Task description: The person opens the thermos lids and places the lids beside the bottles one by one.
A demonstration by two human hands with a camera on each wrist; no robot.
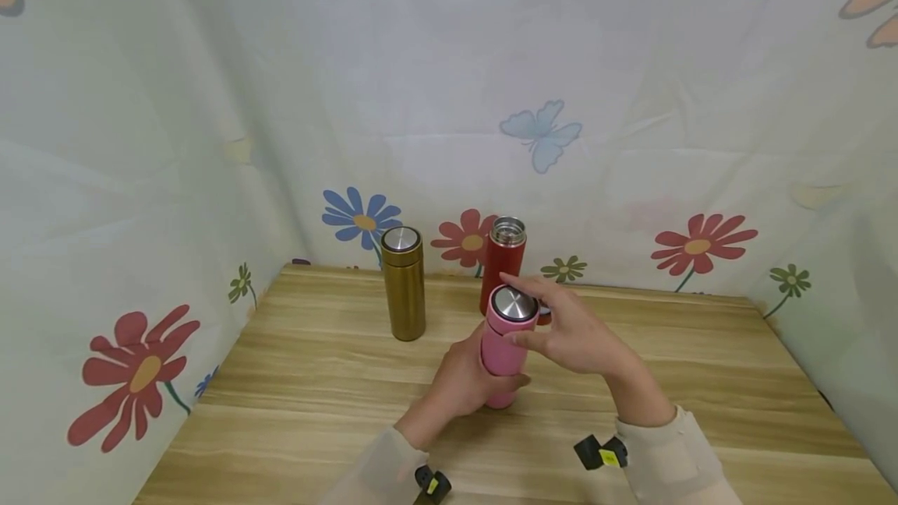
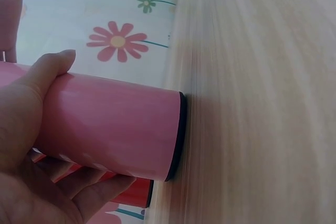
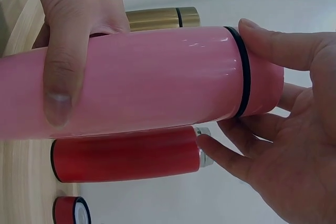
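Observation:
A pink thermos [image 1: 502,353] with a silver-topped lid [image 1: 515,303] stands upright at the middle of the table. My left hand [image 1: 459,376] grips its body from the left, thumb across the near side in the right wrist view. Around the pink lid are the fingers and thumb of my right hand [image 3: 294,103], thumb near the black ring. Behind it is a red thermos [image 1: 502,263] with no lid on, its steel mouth showing. A small red lid [image 3: 65,211] sits on the table beside the red thermos, mostly hidden in the head view.
To the left, a gold thermos [image 1: 404,294] stands with its lid on. The wood-grain table [image 1: 302,380] ends at a hanging cloth [image 1: 421,84] printed with flowers and butterflies, which encloses the back and both sides.

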